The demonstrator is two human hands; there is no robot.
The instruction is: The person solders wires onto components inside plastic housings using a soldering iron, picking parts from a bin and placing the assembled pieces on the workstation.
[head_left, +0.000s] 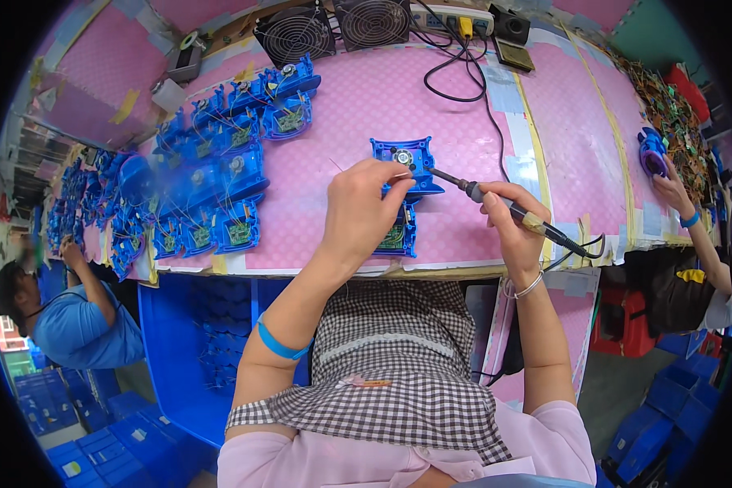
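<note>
A blue plastic housing (421,148) with a small round speaker (402,158) in it lies open on the pink table before me. Its lower half, holding a green circuit board (393,237), is partly covered by my left hand. My left hand (361,205) is closed in a pinch over the housing, and a thin wire (338,166) sticks out behind its fingers. In my right hand (513,226) is a soldering iron (475,193), gripped like a pen. The iron's tip points left into the housing, near the left fingertips; whether it touches anything I cannot tell.
Rows of similar blue housings (237,167) with wires stand on the left. Two black fans (372,23), a power strip (439,19) and a soldering stand (512,41) line the back. A black cord (496,122) crosses the table. Co-workers sit left and right; a blue bin (179,358) is below.
</note>
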